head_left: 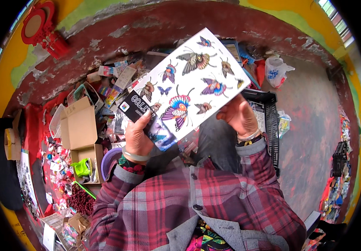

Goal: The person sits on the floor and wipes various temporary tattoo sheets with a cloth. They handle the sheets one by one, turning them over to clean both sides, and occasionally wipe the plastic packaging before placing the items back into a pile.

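A white sheet of butterfly temporary tattoos (194,75) is held tilted above my lap, printed side up, with a dark strip (160,133) along its left end. Closed on that left end is my left hand (138,136), its thumb lying on top of the dark strip. At the lower right edge my right hand (242,118) grips the sheet, with some of its fingers hidden behind it. Both wrists wear bangles below plaid cuffs. My knees (218,140) show under the sheet.
To the left stand an open cardboard box (79,125) with a green item (81,168) inside, a purple basin (110,162) and white baskets (58,121). Loose goods are heaped along the wall. A black crate (273,138) and plastic bag (277,71) lie to the right.
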`<move>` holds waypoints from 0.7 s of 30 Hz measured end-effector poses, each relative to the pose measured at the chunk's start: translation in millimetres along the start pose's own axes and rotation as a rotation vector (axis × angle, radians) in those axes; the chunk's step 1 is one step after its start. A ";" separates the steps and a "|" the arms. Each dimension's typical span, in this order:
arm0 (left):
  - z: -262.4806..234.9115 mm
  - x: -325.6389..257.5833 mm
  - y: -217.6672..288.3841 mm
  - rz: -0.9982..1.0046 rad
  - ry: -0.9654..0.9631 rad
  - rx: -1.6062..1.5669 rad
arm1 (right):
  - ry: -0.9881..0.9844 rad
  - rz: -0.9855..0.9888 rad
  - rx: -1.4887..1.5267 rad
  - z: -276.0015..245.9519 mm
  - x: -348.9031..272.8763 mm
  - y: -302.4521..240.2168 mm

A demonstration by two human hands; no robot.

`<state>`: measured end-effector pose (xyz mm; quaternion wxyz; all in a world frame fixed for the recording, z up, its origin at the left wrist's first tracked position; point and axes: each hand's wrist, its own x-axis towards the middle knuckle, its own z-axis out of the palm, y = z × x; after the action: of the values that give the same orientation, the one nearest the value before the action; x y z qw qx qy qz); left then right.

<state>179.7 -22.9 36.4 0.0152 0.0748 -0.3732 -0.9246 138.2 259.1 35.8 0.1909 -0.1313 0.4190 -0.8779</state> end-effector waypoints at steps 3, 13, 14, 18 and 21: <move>-12.7 -2.5 8.1 -0.088 -0.074 0.100 | 0.039 -0.123 -0.006 -5.3 -8.2 -19.7; -30.6 10.2 25.3 -0.443 -0.227 0.419 | 0.156 0.493 -0.213 -44.9 -54.9 -5.3; -24.6 8.7 22.7 -0.441 -0.228 0.410 | 0.167 0.481 -0.174 -43.3 -57.3 -1.0; -17.8 1.0 5.6 -0.463 -0.225 0.307 | 0.221 0.276 -0.153 -30.3 -71.1 3.5; -20.5 2.9 -4.3 -0.355 -0.318 0.174 | 0.296 0.235 -0.066 -39.1 -88.3 1.0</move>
<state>180.0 -34.1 18.4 -0.2130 -0.0060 -0.4300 -0.8774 201.9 324.6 4.7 0.2239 0.0429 0.4835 -0.8451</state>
